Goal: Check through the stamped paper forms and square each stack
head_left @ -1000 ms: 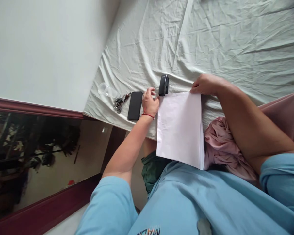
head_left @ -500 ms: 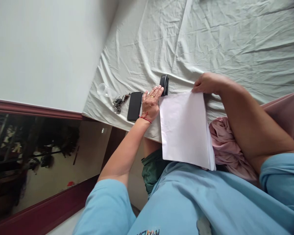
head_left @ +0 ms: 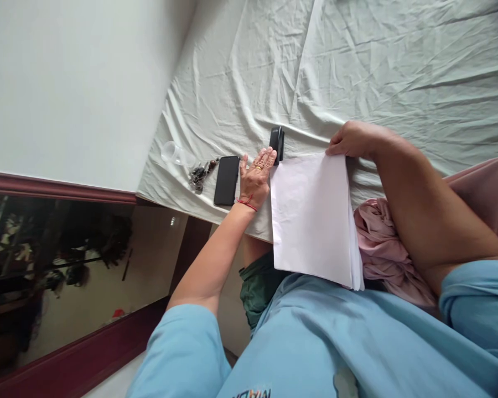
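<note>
My left hand (head_left: 255, 178) lies flat on the pale green bed sheet (head_left: 357, 61), fingers stretched out and fingertips touching a black stapler (head_left: 276, 143). It holds nothing. A red string circles its wrist. My right hand (head_left: 351, 140) pinches the far corner of a stack of white paper sheets (head_left: 311, 215). The stack reaches from the bed down to my lap.
Left of my left hand lie a black phone (head_left: 226, 180), a bunch of keys (head_left: 199, 174) and a clear plastic cup (head_left: 173, 153) on its side. Pink cloth (head_left: 382, 249) is bunched under my right forearm. The bed edge drops to a glossy floor at left.
My left hand opened from a loose pinch and laid its fingers flat beside the stapler. The paper stack shifted slightly to the right, with the right hand still gripping its corner.
</note>
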